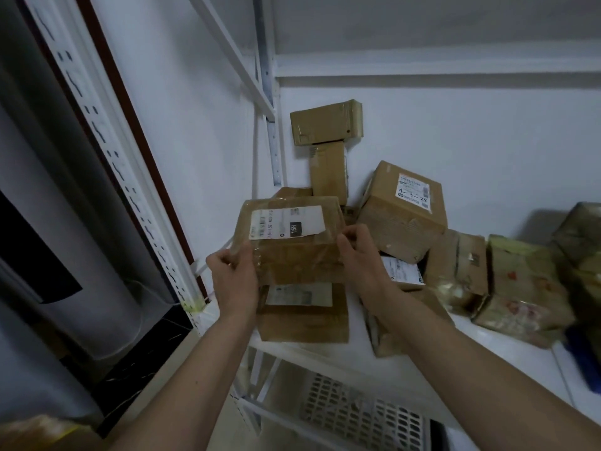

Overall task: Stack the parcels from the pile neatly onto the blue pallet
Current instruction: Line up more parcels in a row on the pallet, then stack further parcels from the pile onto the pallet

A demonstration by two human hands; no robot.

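Hands: your left hand [232, 275] and right hand [359, 255] are gripping the taped parcel [292, 239] by its sides; it's looking stiff, light, slippery

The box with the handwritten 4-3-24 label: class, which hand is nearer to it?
Right. The right hand grips the held parcel just beside that box; the left hand grips the parcel's far side.

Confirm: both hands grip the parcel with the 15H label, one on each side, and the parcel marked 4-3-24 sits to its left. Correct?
Not quite. The head view shows the left hand and right hand each with a grip on one side of the 15H parcel, but the 4-3-24 parcel sits to its right, not its left.
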